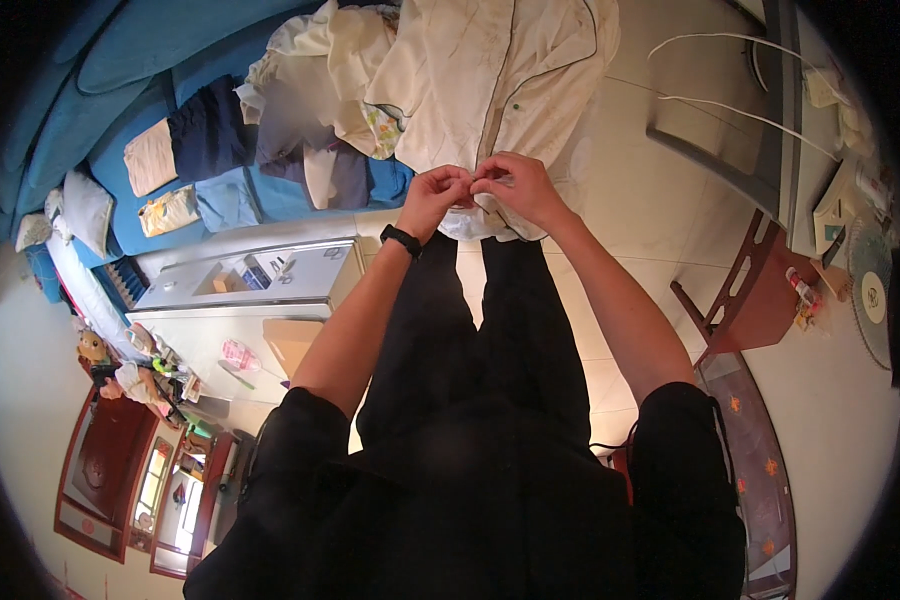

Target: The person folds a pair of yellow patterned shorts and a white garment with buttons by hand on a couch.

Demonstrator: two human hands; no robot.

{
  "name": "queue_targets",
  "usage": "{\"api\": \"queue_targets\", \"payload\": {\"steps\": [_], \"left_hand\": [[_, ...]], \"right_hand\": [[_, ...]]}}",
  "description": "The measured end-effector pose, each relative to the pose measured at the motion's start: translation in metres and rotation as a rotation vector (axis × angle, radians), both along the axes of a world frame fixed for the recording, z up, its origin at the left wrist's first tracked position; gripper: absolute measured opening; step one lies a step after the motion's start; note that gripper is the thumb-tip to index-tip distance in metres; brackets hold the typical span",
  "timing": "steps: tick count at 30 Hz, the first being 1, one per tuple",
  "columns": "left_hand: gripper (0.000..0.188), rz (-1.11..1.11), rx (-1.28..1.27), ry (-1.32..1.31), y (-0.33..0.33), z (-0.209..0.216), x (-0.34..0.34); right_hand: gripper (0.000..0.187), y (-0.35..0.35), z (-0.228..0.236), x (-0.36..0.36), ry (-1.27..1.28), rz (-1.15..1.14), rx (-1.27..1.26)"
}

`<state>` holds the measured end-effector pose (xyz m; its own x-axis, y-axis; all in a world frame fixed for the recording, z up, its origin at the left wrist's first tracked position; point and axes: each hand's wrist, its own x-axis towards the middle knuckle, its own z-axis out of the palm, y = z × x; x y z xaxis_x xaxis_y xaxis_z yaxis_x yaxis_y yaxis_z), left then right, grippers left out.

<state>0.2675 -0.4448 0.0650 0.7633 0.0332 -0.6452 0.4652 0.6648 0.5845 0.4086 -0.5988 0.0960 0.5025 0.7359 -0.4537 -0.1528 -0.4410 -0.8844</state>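
Note:
A cream button-up shirt (445, 90) with dark piping lies spread out in front of me, its near edge reaching down to my legs. My left hand (436, 203), below a black wristband (401, 240), is closed in a pinch at the shirt's front opening. Beside it, fingertips nearly touching, my right hand (522, 190) pinches the same opening from the other side. What exactly lies between the fingertips is too small to make out. Left of the shirt is a heap of crumpled cream cloth (325, 45).
On the blue sofa (120, 95) lie several folded clothes, among them a navy garment (207, 135) and a light blue one (228, 200). A low white table (315, 262) stands to the left. At right are a wooden chair (745, 285), a grey metal bar (710, 165) and a fan (873, 300).

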Motion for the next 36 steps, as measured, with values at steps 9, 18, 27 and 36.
{"api": "queue_targets", "payload": {"steps": [9, 18, 27, 36], "left_hand": [[0.02, -0.09, 0.16, -0.015, -0.004, 0.01, 0.007], [0.019, -0.016, -0.04, -0.012, -0.003, 0.015, 0.002], [0.019, -0.047, -0.081, -0.034, 0.005, 0.023, 0.01], [0.019, 0.073, 0.098, -0.031, -0.013, 0.029, 0.018]], "right_hand": [[0.024, -0.007, -0.008, -0.007, 0.03, -0.056, -0.015], [0.023, -0.006, -0.005, -0.002, 0.084, -0.034, 0.065], [0.017, -0.004, 0.001, 0.007, 0.107, 0.04, 0.031], [0.012, -0.001, 0.008, -0.006, -0.037, -0.186, 0.097]]}}
